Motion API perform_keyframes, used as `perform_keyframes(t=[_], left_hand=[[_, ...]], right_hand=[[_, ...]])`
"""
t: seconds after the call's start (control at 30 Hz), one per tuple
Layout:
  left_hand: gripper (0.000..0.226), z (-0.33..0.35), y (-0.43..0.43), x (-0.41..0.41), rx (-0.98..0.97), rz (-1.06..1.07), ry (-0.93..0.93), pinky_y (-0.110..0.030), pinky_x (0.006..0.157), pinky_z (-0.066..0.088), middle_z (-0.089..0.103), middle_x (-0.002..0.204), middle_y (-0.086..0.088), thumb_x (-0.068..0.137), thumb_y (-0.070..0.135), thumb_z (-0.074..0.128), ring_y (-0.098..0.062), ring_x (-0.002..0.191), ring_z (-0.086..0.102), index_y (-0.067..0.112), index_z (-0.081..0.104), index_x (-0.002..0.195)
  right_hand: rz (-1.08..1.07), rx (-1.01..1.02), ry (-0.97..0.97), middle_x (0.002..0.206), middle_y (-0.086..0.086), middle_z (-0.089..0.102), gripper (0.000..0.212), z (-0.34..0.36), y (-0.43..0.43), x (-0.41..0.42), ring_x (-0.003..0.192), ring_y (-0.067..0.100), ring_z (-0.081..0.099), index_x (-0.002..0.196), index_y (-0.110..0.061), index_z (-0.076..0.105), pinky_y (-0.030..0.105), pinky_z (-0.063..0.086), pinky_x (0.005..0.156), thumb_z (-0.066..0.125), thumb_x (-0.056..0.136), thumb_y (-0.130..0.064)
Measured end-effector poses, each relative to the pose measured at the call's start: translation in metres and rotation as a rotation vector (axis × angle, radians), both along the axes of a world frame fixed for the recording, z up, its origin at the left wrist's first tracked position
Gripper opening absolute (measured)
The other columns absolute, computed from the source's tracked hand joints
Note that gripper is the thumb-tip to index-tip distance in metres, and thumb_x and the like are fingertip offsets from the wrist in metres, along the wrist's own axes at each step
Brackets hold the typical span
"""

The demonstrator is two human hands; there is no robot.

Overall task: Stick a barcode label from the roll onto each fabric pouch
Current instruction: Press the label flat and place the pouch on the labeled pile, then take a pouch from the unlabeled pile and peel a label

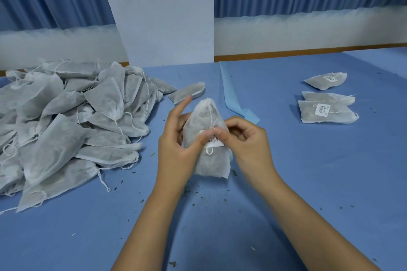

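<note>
Held the fabric pouch (pixel 203 116) upright at centre frame, above the blue table (pixel 286 193). Wrapped the left hand (pixel 176 145) round its left flank, with thumb on the barcode label (pixel 217 143) and index finger raised clear. Closed the right hand (pixel 248 141) on the right flank, with thumb pressed at the label's upper edge and fingers curled behind. Found the label at mid-height, just above the drawstring loop (pixel 209 151).

Judged the pouch light, soft and yielding: thin non-woven cloth over loose fill, not slippery, likely to shed crumbs (pixel 172 263) if squeezed. Judged the flanks the best hold, with support behind the label during pressing. Saw dark dried matter through the cloth; could not tell the kind.

Noted a heap of unlabelled pouches (pixel 66 121) at left of frame. Noted three finished pouches (pixel 343 116) lying flat at right, well apart, two with labels showing. Noted a pale blue strip (pixel 228 88) beyond the hands. Saw no label roll.
</note>
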State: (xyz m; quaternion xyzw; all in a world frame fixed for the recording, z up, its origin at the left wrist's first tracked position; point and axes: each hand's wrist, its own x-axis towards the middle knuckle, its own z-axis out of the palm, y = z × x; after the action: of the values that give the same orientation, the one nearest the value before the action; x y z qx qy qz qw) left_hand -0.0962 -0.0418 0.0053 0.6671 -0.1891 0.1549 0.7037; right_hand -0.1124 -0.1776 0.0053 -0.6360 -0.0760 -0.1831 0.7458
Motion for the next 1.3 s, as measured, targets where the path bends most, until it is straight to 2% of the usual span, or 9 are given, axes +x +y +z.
perform_keyframes(t=[0.1, 0.33, 0.57, 0.8, 0.9, 0.97, 1.07, 1.2, 1.3], left_hand=[[0.057, -0.003, -0.003, 0.002, -0.044, 0.103, 0.088, -0.014, 0.06, 0.049, 0.067, 0.066, 0.0, 0.08, 0.023, 0.08, -0.005, 0.059, 0.058, 0.042, 0.055, 0.127], [0.053, 0.005, -0.01, -0.002, -0.108, 0.127, 0.117, -0.019, 0.062, 0.049, 0.064, 0.065, -0.002, 0.082, 0.015, 0.075, -0.008, 0.058, 0.056, 0.041, 0.054, 0.123], [0.039, 0.0, -0.085, -0.014, 0.214, 0.03, 0.249, -0.01, 0.06, 0.048, 0.068, 0.085, 0.013, 0.078, 0.032, 0.079, 0.007, 0.073, 0.064, 0.03, 0.055, 0.11], [0.049, -0.014, -0.154, -0.01, 0.508, -0.153, 0.413, -0.013, 0.061, 0.042, 0.063, 0.118, -0.001, 0.083, 0.038, 0.073, -0.012, 0.093, 0.058, 0.018, 0.053, 0.123], [0.057, -0.001, -0.178, -0.012, 0.169, -0.282, 0.632, -0.018, 0.051, 0.052, 0.062, 0.111, -0.004, 0.092, 0.037, 0.064, -0.016, 0.084, 0.064, 0.013, 0.041, 0.139], [0.062, 0.009, -0.188, -0.009, -0.1, -0.357, 0.717, -0.026, 0.053, 0.058, 0.058, 0.12, -0.011, 0.097, 0.029, 0.058, -0.024, 0.084, 0.067, 0.011, 0.026, 0.147], [0.06, 0.016, -0.196, -0.007, -0.07, -0.323, 0.709, -0.029, 0.063, 0.059, 0.047, 0.138, -0.017, 0.099, 0.024, 0.055, -0.029, 0.094, 0.064, 0.009, 0.023, 0.149], [0.04, 0.019, -0.191, -0.002, 0.044, -0.284, 0.581, -0.035, 0.076, 0.059, 0.056, 0.122, -0.013, 0.099, 0.018, 0.054, -0.024, 0.09, 0.065, 0.006, 0.044, 0.136], [0.027, 0.029, -0.169, 0.016, 0.274, -0.116, 0.334, -0.022, 0.081, 0.054, 0.063, 0.106, -0.002, 0.096, 0.02, 0.057, -0.015, 0.089, 0.065, 0.011, 0.06, 0.122]], right_hand=[[-0.055, -0.015, 0.019, 0.071, 0.004, 0.065, 0.009, -0.001, 0.004, 0.0, 0.069, 0.013, 0.06, 0.076, 0.001, 0.067, 0.021, 0.049, 0.066, 0.073, 0.08, -0.006], [0.012, 0.012, 0.113, 0.066, 0.0, 0.067, 0.008, 0.001, -0.001, -0.015, 0.063, 0.008, 0.062, 0.075, 0.001, 0.067, 0.017, 0.049, 0.06, 0.072, 0.081, -0.002], [-0.203, 0.223, 0.24, 0.08, 0.015, 0.069, 0.013, -0.011, -0.06, -0.046, 0.076, 0.023, 0.067, 0.076, -0.006, 0.071, 0.031, 0.054, 0.068, 0.071, 0.082, -0.017], [-0.126, 0.065, 0.467, 0.081, 0.014, 0.071, 0.012, -0.02, -0.138, -0.076, 0.06, 0.019, 0.063, 0.097, 0.002, 0.067, 0.023, 0.046, 0.048, 0.062, 0.088, -0.004], [-0.317, 0.264, 0.393, 0.073, 0.008, 0.071, 0.012, -0.013, -0.165, -0.067, 0.062, 0.016, 0.065, 0.086, 0.002, 0.066, 0.018, 0.051, 0.052, 0.055, 0.091, 0.002], [-0.418, 0.417, 0.337, 0.087, 0.01, 0.068, 0.013, -0.003, -0.185, -0.052, 0.081, 0.02, 0.066, 0.093, 0.002, 0.063, 0.018, 0.054, 0.071, 0.053, 0.095, -0.005], [-0.505, 0.513, 0.34, 0.098, 0.012, 0.053, 0.016, 0.005, -0.198, -0.027, 0.094, 0.023, 0.058, 0.111, -0.001, 0.054, 0.031, 0.05, 0.094, 0.05, 0.097, -0.007], [-0.472, 0.244, 0.408, 0.074, 0.013, 0.056, 0.017, -0.003, -0.162, -0.003, 0.064, 0.019, 0.058, 0.078, 0.0, 0.058, 0.024, 0.048, 0.068, 0.045, 0.087, 0.005], [-0.313, 0.091, 0.338, 0.064, 0.011, 0.065, 0.027, -0.006, -0.117, 0.019, 0.053, 0.016, 0.06, 0.072, 0.001, 0.064, 0.022, 0.05, 0.053, 0.044, 0.091, 0.003]])
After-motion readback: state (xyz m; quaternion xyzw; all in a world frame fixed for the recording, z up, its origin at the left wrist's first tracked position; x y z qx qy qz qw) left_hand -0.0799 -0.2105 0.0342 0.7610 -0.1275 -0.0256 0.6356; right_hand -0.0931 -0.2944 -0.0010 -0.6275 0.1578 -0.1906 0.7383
